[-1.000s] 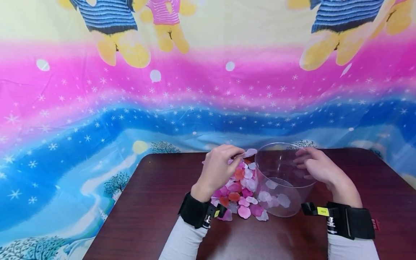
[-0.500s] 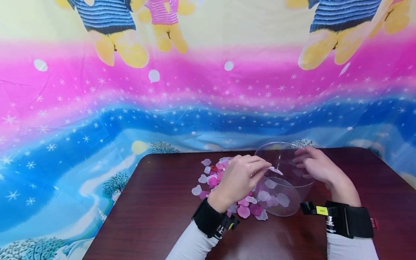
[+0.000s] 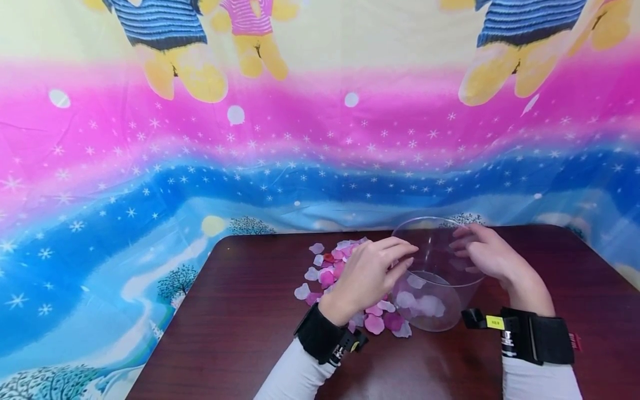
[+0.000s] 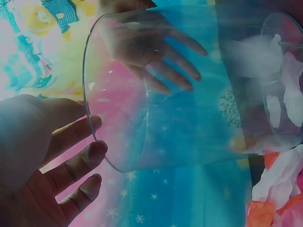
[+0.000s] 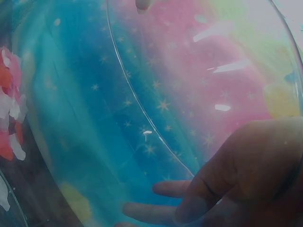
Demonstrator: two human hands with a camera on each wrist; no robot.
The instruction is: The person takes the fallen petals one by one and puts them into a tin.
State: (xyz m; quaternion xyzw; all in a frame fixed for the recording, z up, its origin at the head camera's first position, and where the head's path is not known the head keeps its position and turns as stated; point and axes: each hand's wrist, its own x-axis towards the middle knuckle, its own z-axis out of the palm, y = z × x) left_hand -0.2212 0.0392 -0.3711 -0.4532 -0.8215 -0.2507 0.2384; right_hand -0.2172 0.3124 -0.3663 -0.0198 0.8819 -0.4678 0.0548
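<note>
Release step, probably: left hand (image 3: 367, 278), fingers loosely parted, apparently holding nothing, at the rim of the clear container (image 3: 445, 286) on its right, loose petals (image 3: 327, 278) lying beneath. Right hand (image 3: 492, 255), fingers relaxed, at the container's opposite side. Another petal would call for a light pinch.

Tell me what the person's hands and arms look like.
The left hand and right hand are bare. Each wrist wears a broad black strap with a small black attachment and a yellow label, next to a white sleeve. A red tag edges the right strap.
</note>
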